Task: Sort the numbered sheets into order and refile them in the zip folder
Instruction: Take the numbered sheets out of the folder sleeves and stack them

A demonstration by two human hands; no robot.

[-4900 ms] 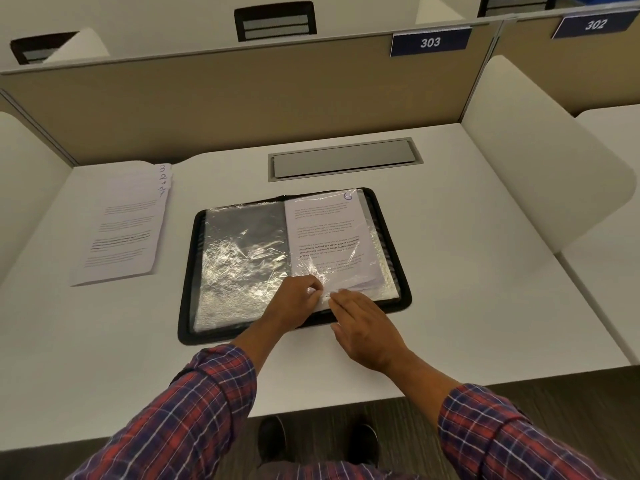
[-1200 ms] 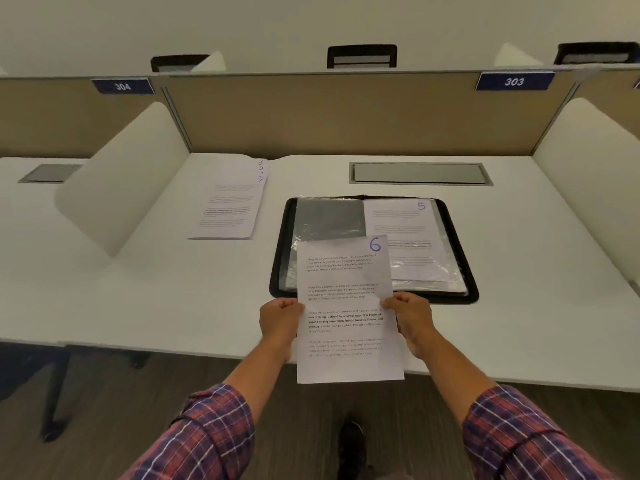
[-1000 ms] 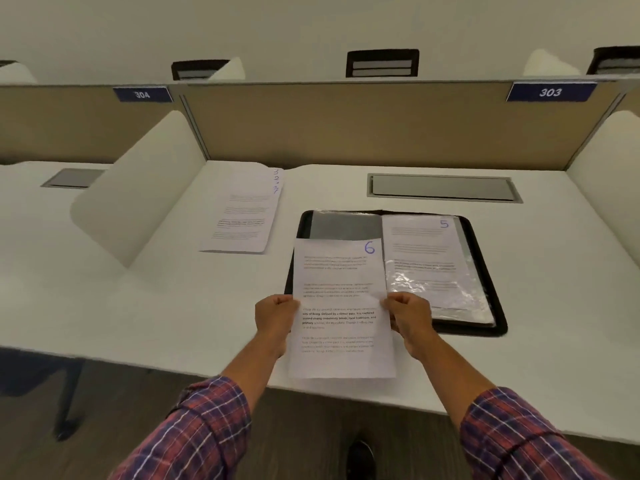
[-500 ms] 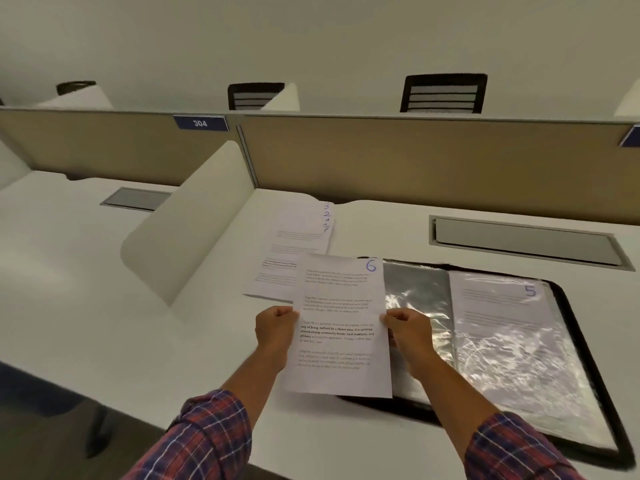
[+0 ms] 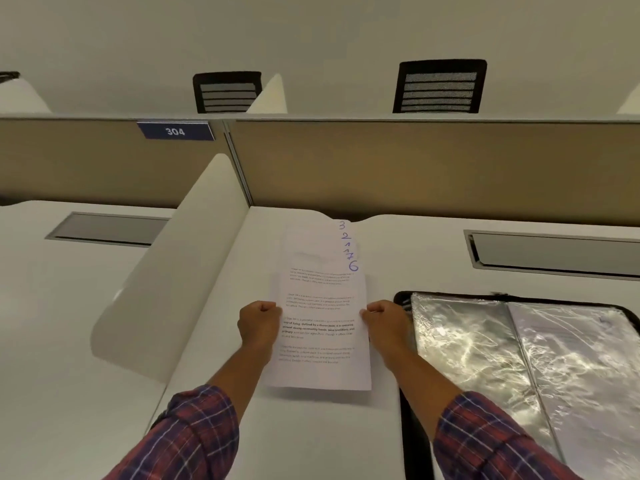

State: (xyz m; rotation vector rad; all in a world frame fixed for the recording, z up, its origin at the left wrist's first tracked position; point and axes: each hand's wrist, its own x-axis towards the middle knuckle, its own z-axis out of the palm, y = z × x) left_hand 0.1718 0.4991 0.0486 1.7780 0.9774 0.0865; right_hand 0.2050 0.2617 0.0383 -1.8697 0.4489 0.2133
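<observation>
Between left hand [image 5: 258,325] and right hand [image 5: 384,325]: sheet 6 [image 5: 322,337], both side edges pinched, seemingly over fanned stack [image 5: 320,242] beyond. Step: emptying zip folder [image 5: 485,348], rightward. Next: release, fetch another.

On the white worktop [image 5: 398,251] an open zip folder [image 5: 519,358] is laid; numbered sheets [image 5: 311,237] are fanned just left of it.

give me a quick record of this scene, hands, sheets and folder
left hand: grips left edge of sheet 6
right hand: grips its right edge
sheet 6: over near end of pile of sheets
pile of sheets: fanned, corners read 3, 2, 1, 7
zip folder: open flat, right of the pile
</observation>
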